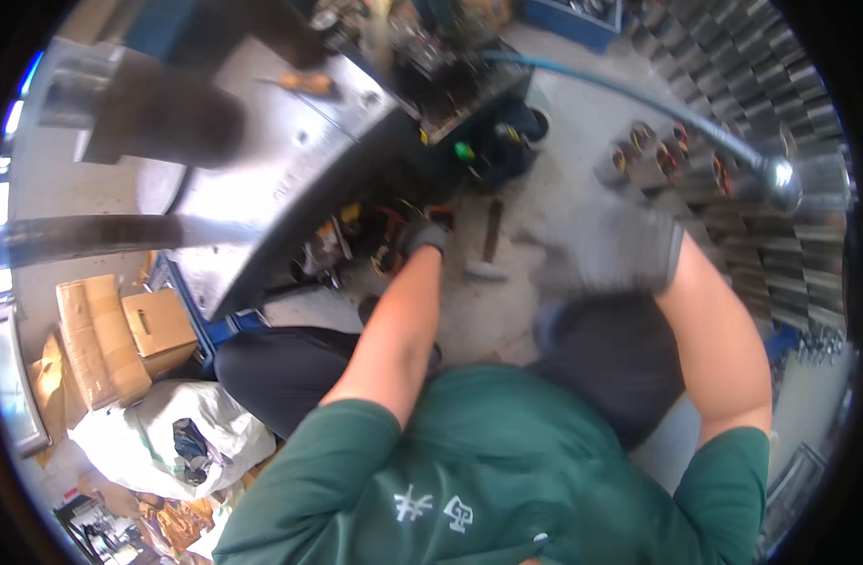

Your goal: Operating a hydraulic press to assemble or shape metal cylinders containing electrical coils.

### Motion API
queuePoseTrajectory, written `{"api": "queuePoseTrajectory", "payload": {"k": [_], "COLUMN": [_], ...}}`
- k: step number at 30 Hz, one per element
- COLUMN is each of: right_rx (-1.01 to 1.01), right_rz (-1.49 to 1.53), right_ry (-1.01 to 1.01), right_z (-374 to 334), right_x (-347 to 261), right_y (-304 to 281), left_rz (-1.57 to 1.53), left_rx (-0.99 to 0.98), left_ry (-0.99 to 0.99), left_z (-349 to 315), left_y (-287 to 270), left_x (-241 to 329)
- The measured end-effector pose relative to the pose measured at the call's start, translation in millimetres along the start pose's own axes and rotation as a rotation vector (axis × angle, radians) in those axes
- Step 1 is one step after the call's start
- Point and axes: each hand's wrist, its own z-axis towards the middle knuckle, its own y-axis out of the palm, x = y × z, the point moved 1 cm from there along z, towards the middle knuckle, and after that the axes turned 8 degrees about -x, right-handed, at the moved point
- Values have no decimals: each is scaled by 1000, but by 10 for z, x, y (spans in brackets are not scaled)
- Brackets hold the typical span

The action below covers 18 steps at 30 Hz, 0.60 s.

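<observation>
My left hand, in a dark grey glove, reaches to the shadowed floor area beside the machine. It is at a cluster of dark metal parts with orange and yellow bits; its fingers are hidden, so its grip does not show. To the right, over the floor near my right knee, my right hand wears a grey glove and is smeared by motion. Whether it holds anything cannot be made out. Between the two hands a hammer lies on the floor, its handle pointing away from me.
A metal machine table at the left bears an orange-handled tool. Stacked metal cylinders line the right, several nearby with copper-coloured rims. A blue rod with a shiny ball end extends above the floor. Cardboard boxes and a white sack sit lower left.
</observation>
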Motion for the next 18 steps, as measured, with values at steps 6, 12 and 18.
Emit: {"api": "queuePoseTrajectory", "payload": {"k": [6, 12, 18], "right_rx": [41, -22, 9], "right_rz": [206, 200, 123], "right_ry": [171, 151, 199], "right_z": [77, 105, 363], "right_x": [208, 236, 209], "right_y": [64, 114, 168], "left_rz": [-146, -236, -1108], "left_rx": [174, 244, -54], "left_ry": [32, 159, 297], "left_z": [-71, -95, -623], "left_y": [3, 82, -203], "left_x": [-88, -422, -521]}}
